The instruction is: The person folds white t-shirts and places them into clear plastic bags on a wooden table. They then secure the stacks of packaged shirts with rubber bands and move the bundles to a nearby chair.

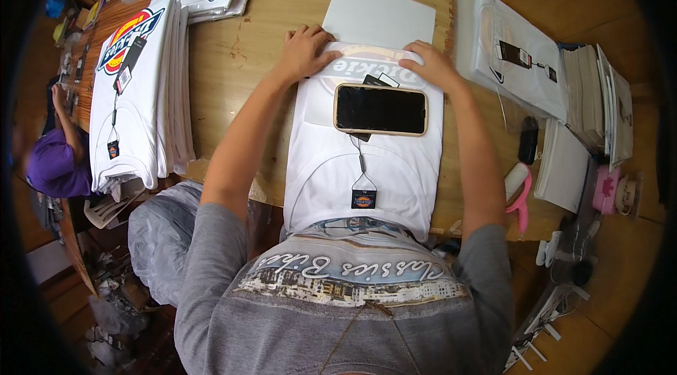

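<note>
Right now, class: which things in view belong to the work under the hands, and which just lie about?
In use:
left hand
right hand
folded white shirt
phone
hang tag
white card

Lying about:
shirt stack
bagged shirts
pink tape dispenser

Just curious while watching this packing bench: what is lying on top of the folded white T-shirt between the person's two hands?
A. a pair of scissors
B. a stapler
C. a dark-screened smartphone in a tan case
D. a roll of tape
C: a dark-screened smartphone in a tan case lies flat on the folded white T-shirt, just below the left hand and right hand pressing its far edge.
</note>
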The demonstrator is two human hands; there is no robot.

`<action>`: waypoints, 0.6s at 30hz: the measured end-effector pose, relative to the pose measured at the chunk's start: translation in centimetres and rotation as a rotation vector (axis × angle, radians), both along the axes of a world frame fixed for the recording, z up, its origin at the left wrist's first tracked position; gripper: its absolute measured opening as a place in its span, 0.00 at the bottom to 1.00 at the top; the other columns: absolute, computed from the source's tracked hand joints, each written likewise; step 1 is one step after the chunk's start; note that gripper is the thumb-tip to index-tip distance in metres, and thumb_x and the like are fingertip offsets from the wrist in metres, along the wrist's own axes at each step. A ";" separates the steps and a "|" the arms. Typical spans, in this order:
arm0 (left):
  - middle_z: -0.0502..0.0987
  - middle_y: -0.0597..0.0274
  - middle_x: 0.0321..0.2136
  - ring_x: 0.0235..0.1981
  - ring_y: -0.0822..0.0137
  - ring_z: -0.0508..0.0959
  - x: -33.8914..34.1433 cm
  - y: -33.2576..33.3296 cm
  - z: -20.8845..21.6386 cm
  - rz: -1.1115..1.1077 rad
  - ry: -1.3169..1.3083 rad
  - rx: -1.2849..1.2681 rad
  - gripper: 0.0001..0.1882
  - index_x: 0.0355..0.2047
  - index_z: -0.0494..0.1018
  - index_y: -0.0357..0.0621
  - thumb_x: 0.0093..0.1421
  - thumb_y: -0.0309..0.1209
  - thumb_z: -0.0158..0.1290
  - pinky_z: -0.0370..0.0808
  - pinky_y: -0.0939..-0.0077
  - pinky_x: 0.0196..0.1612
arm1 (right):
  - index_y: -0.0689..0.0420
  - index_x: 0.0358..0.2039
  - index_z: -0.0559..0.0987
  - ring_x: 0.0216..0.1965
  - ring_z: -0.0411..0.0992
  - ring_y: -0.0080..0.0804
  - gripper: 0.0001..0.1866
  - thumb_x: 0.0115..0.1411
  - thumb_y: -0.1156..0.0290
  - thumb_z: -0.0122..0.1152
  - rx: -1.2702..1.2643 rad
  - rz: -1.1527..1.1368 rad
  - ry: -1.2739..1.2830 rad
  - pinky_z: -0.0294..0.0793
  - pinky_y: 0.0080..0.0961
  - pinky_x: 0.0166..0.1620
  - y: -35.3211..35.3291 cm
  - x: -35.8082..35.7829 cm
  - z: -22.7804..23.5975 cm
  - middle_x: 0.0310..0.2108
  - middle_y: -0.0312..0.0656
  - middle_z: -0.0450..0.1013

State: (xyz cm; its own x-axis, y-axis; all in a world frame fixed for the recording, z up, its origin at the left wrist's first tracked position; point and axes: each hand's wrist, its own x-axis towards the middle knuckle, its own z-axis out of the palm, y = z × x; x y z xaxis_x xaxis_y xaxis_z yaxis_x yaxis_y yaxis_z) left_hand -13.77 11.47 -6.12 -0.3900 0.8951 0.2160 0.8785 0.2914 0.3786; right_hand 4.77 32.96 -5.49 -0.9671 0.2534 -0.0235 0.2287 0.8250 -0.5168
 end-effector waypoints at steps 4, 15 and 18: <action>0.72 0.65 0.28 0.38 0.64 0.67 -3.5 0.6 2.6 -0.246 -0.508 -0.120 0.16 0.22 0.70 0.42 0.42 0.43 0.56 0.59 0.74 0.40 | 0.66 0.37 0.72 0.43 0.64 0.28 0.20 0.45 0.65 0.58 -0.650 -0.029 -0.240 0.59 0.22 0.48 3.5 1.5 3.3 0.40 0.44 0.68; 0.70 0.60 0.38 0.35 0.72 0.72 0.8 -6.8 -0.6 -0.130 -1.800 -0.183 0.28 0.47 0.59 0.35 0.46 0.31 0.56 0.73 0.84 0.32 | 0.62 0.51 0.57 0.49 0.60 0.31 0.39 0.42 0.60 0.64 -1.703 -0.096 0.063 0.59 0.29 0.50 -0.4 10.2 -2.5 0.48 0.43 0.60; 0.70 0.61 0.37 0.31 0.72 0.73 2.2 -8.5 0.4 -0.023 -1.665 -0.405 0.27 0.47 0.59 0.36 0.48 0.32 0.54 0.73 0.82 0.32 | 0.60 0.49 0.59 0.42 0.65 0.29 0.31 0.47 0.64 0.59 -1.593 -0.369 -0.029 0.67 0.26 0.42 -3.1 11.4 -0.7 0.43 0.42 0.65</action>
State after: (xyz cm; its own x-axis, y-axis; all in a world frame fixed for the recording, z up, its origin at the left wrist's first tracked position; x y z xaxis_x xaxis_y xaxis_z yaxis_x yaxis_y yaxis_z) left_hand -11.55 2.98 -5.76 0.0709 0.7943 -0.6033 -0.3514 0.5860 0.7302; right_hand 16.13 29.82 -6.14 -0.8578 0.1608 -0.4882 0.3052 -0.6048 -0.7355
